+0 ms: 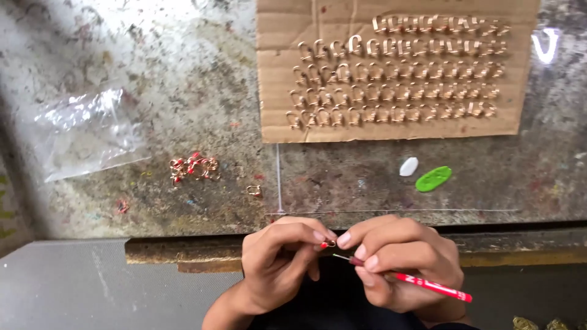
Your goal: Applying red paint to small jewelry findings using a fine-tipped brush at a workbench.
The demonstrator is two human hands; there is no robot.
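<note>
Left hand (278,260) pinches a small gold ring piece (329,243) at its fingertips; right hand (400,260) closes on a red needle tool (422,284), tip just below the piece — both at the bench edge. Beyond: cardboard sheet (275,73) bearing rows of gold pieces (397,70); clear bag (85,131), contents unclear.

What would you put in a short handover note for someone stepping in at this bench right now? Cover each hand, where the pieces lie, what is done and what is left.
Left hand: pinches a small gold ring piece with a red dab at its fingertips.
Right hand: holds a red tool, needle tip near the piece.
Done: a small pile of red-dabbed pieces lies on the worktop.
Left: rows of plain gold pieces sit on the cardboard sheet; one loose piece lies near the pile.
Nearby: green blob, white blob, clear plastic bag.
</note>
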